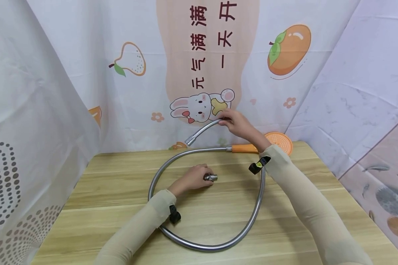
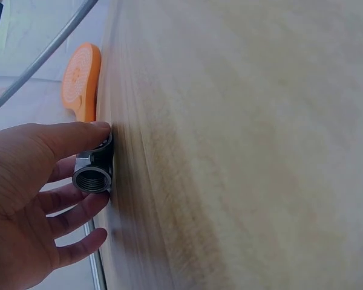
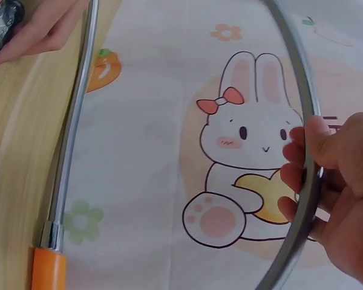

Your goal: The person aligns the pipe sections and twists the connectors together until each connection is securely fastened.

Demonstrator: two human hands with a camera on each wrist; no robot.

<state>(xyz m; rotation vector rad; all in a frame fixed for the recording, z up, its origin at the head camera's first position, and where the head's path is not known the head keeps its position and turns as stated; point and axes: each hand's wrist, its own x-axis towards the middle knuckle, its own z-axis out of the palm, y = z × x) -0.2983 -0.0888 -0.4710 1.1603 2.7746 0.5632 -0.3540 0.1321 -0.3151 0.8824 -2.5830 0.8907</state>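
1. One left hand (image 1: 194,177) is pinching a threaded silver metal connector (image 1: 212,177) at the pale wooden tabletop (image 1: 207,217).
2. The right hand (image 1: 236,125), fingers curled, is holding up one end of a flexible grey metal hose (image 1: 213,248).

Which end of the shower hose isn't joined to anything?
The raised end, which juts out past the right hand gripping the shower hose; the other end joins the orange shower head.
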